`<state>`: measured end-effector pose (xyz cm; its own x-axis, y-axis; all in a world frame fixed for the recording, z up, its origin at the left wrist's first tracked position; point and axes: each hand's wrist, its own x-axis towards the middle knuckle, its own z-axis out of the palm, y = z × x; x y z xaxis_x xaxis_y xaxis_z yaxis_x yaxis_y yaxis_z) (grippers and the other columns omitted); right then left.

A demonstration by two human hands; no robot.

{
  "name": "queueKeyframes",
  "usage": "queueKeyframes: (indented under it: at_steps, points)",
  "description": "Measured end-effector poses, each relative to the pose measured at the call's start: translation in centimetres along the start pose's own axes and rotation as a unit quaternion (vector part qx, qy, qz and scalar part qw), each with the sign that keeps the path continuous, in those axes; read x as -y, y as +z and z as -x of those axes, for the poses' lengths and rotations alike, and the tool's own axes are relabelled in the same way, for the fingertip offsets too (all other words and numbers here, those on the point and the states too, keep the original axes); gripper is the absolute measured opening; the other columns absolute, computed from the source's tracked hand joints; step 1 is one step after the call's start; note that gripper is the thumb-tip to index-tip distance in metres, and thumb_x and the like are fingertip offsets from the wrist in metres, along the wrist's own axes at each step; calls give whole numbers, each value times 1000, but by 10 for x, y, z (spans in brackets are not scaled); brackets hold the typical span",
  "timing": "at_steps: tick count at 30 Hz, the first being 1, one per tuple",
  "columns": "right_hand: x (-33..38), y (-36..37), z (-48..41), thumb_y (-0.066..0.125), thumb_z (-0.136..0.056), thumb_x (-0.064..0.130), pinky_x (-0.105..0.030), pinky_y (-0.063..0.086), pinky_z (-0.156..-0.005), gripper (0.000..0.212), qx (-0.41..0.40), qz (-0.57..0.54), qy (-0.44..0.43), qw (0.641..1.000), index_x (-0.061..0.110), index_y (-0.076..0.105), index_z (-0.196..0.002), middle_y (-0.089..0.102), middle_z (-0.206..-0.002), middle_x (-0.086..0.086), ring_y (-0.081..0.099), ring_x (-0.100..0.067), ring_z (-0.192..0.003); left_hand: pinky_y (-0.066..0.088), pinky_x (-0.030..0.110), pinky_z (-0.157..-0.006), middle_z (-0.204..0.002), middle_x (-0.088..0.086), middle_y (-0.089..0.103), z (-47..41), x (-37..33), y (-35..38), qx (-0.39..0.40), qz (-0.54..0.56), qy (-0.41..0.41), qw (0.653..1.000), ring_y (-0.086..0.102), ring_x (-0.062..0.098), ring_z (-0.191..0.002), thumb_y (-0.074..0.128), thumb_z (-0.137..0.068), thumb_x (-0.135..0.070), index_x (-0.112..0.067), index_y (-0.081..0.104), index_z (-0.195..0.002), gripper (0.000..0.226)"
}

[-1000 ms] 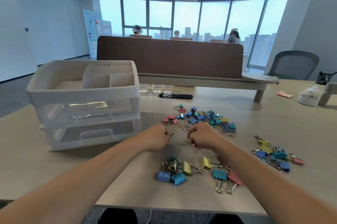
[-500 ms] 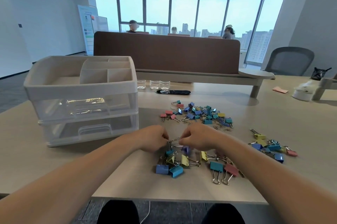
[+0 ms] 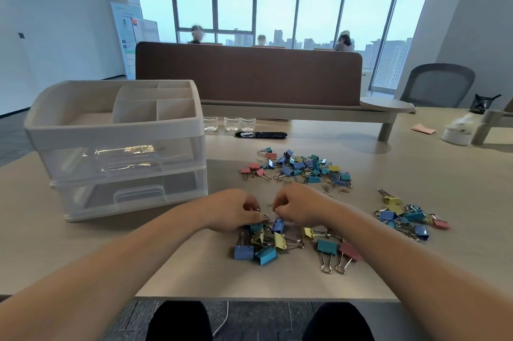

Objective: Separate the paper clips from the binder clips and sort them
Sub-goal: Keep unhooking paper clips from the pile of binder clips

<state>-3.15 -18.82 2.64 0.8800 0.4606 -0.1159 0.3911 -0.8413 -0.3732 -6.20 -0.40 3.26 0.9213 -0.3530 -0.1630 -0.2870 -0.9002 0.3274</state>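
Head view, as it reached my screen. The only writing I found was on a poster (image 3: 125, 35) by the far windows, and its print was too small to read. A clear drawer organiser (image 3: 119, 152) stood on the left of the pale table (image 3: 433, 174).

Both hands sat knuckles up at the far edge of the near pile of binder clips (image 3: 266, 246). The left hand (image 3: 231, 211) had its fingers curled and pinched a small silver paper clip (image 3: 258, 209) at the fingertips. The right hand (image 3: 301, 207) was curled too, but I could not tell what it held, if anything. A mixed heap of clips (image 3: 304, 168) lay farther out. Another group of binder clips (image 3: 406, 215) lay to the right, well apart.

Half a second earlier the two hands had met on one silver clip; now a narrow gap showed between them. A second earlier they had worked farther out, nearer the mixed heap.
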Motion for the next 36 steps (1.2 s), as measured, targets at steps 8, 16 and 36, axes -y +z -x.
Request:
queueKeyframes:
  at_steps: [8, 16, 36]
  points:
    - [-4, 0, -10, 54, -97, 22, -14, 40, -62, 18, -33, -2, -11, 999, 19, 70, -102, 63, -85, 13, 55, 1, -68, 40, 23, -70, -91, -8, 57, -14, 12, 4, -61, -7, -9, 998, 55, 10, -84, 56, -95, -26, -25, 58, -96, 3]
    - [-7, -4, -32, 52, -96, 20, -26, 53, -77, 17, -76, -16, -10, 997, 20, 69, -97, 66, -90, 8, 63, -10, -83, 39, 27, -66, -86, -7, 56, -37, 24, -3, -105, -2, -11, 994, 55, 15, -82, 55, -93, -27, -24, 55, -90, 5]
    - [-31, -6, -150, 58, -87, 30, -36, 55, -70, 14, -96, 94, 23, 991, 17, 63, -84, 63, -80, -1, 62, -21, -75, 38, 37, -86, -132, 6, 43, -162, 61, -15, -106, -84, -52, 989, 44, 33, -121, 46, -92, -15, -35, 43, -141, 53]
